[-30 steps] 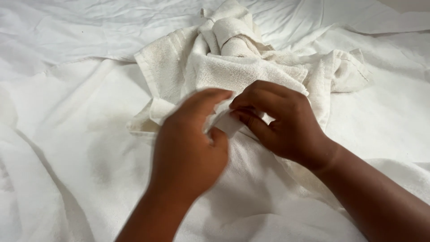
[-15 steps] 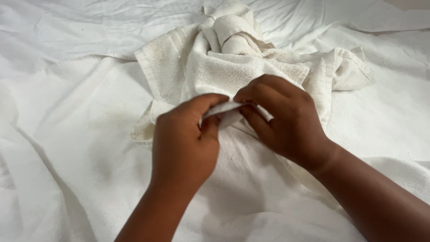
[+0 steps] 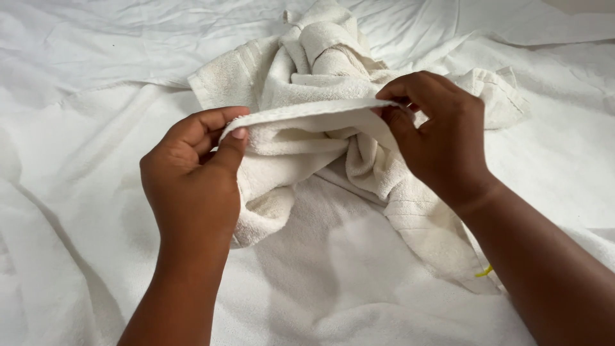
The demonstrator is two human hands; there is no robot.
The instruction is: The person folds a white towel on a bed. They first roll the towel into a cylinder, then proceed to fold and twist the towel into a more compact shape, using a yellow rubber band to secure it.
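Note:
A crumpled cream towel (image 3: 307,77) lies heaped on a white sheet (image 3: 83,77). My left hand (image 3: 192,173) pinches one end of the towel's hemmed edge between thumb and fingers. My right hand (image 3: 439,138) pinches the same edge farther right. The edge is stretched taut between the two hands, lifted a little above the rest of the towel. A corner of the towel hangs down under my right wrist, with a small yellow thread (image 3: 483,271) at its tip.
The wrinkled white sheet covers the whole surface all around the towel. A second white fabric layer (image 3: 551,29) lies folded at the far right.
My hands were close together at the towel's edge. They have moved apart, left hand to the left and right hand to the right, stretching the edge between them and lifting it.

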